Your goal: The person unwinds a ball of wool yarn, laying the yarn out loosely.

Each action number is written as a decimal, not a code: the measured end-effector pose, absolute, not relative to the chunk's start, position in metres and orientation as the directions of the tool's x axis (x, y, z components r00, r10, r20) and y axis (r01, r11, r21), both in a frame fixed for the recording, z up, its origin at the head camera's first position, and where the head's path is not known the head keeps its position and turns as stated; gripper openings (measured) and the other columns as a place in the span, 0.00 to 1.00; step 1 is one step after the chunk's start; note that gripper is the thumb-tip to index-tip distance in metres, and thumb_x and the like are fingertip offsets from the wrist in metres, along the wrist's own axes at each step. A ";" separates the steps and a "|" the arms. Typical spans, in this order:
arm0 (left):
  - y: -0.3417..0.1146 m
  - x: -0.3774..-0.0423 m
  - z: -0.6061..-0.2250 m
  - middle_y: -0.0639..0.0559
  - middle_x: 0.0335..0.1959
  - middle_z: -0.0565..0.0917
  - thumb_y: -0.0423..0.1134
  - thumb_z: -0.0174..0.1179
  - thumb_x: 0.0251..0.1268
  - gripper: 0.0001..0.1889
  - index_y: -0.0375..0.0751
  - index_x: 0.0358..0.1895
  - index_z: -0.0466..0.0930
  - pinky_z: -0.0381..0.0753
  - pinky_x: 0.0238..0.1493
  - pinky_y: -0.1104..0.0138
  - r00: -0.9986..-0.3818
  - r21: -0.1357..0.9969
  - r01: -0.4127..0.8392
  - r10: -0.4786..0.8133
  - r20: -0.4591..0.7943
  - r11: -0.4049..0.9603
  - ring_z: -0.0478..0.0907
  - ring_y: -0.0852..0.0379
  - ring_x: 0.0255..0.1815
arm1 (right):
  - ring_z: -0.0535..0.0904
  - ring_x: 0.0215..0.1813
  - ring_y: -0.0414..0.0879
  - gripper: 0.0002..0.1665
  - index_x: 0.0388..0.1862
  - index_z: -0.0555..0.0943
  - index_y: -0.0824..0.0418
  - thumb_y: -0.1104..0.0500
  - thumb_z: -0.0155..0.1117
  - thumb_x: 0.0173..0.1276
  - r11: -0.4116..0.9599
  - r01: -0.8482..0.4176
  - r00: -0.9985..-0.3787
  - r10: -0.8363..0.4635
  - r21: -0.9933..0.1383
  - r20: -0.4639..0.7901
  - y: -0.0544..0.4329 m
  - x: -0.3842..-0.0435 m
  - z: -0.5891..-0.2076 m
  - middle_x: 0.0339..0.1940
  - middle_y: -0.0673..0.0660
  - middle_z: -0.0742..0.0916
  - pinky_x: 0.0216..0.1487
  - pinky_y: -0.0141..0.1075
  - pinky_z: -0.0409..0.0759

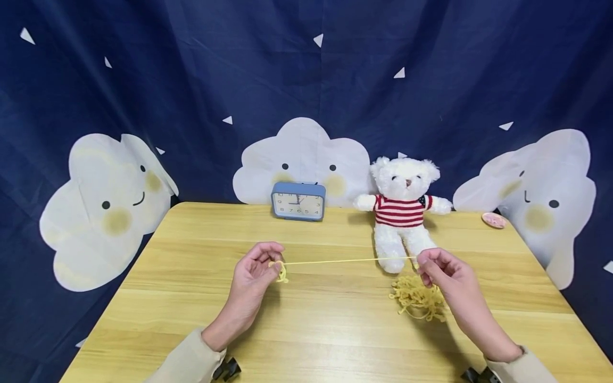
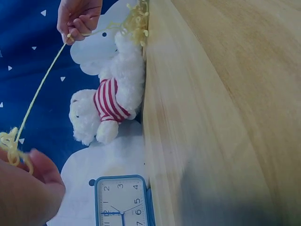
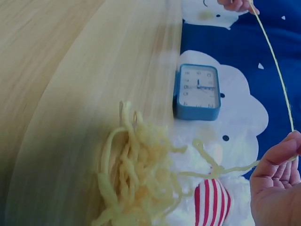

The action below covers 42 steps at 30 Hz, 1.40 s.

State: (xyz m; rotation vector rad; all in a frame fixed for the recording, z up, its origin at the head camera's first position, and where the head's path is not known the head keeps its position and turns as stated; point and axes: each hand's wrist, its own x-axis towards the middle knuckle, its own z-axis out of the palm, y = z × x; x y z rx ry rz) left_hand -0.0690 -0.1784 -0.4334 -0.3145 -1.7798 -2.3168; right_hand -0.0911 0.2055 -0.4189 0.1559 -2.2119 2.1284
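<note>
A strand of yellow yarn runs taut between the two hands above the table. My left hand pinches one end, where a small looped bunch of yarn hangs at the thumb. At the other end my right hand pinches the strand between thumb and fingertips. Below the right hand, a loose tangled heap of yellow yarn lies on the table; in the right wrist view a length of yarn links the heap to the right hand.
A white teddy bear in a red-striped shirt sits behind the heap. Left of it, a blue alarm clock stands near the back edge. A small pink oval item lies at the table's back right corner. A dark blue curtain hangs behind.
</note>
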 end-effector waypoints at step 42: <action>-0.186 -0.066 -0.432 0.45 0.44 0.86 0.20 0.62 0.76 0.14 0.11 0.57 0.76 0.87 0.39 0.72 -0.953 0.901 0.293 -0.021 0.302 -0.319 0.82 0.59 0.38 | 0.83 0.33 0.40 0.12 0.42 0.88 0.61 0.69 0.60 0.84 -0.295 -0.084 -0.980 0.198 -0.952 0.024 0.295 -0.100 -0.444 0.34 0.53 0.88 0.34 0.26 0.85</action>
